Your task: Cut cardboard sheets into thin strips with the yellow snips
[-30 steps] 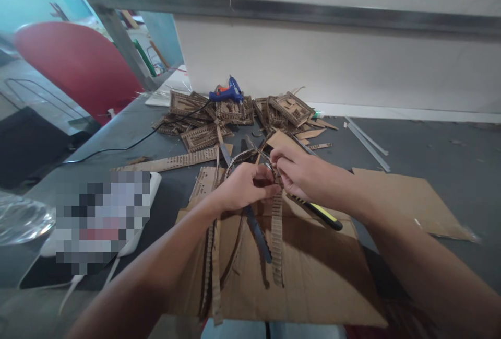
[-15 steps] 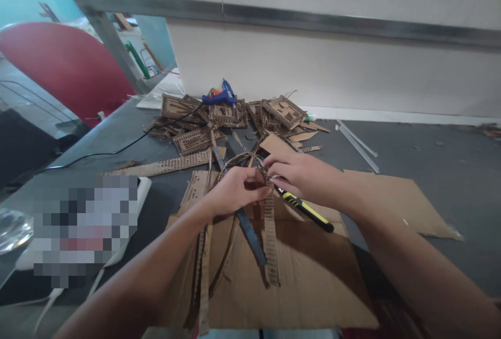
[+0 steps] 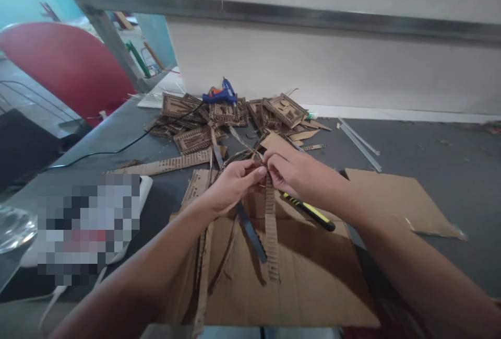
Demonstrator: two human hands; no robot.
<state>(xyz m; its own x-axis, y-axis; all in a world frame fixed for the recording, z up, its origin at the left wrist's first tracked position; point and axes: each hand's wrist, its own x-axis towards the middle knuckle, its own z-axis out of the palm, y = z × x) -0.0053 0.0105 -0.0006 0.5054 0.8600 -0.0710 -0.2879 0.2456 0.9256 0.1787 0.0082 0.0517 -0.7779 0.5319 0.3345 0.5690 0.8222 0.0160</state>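
Note:
My left hand point(image 3: 239, 179) pinches a corrugated cardboard strip point(image 3: 271, 229) with thumb and forefinger. My right hand point(image 3: 288, 173) has its fingers curled on the same strip, tip to tip with the left. Below the fingers the ridged strip hangs towards me over a large cardboard sheet point(image 3: 305, 281). A yellow and black utility knife point(image 3: 310, 210) lies just under my right hand, its front end hidden. Beside the strip, to the left, is a narrow dark blue-grey strip point(image 3: 252, 234). More thin cardboard strips point(image 3: 203, 276) run along the left of the sheet.
At the back, a blue glue gun point(image 3: 221, 93) rests on a heap of framed cardboard pieces point(image 3: 195, 138). Its black cord point(image 3: 117, 148) crosses the grey table. A blurred-out device point(image 3: 90, 224) lies left. Pale sticks point(image 3: 360, 145) and a cardboard piece point(image 3: 399, 198) lie right.
My hands have drawn together so the fingertips meet on the strip. My right fingers are more curled, and my left thumb has shifted up. The knife has stayed put.

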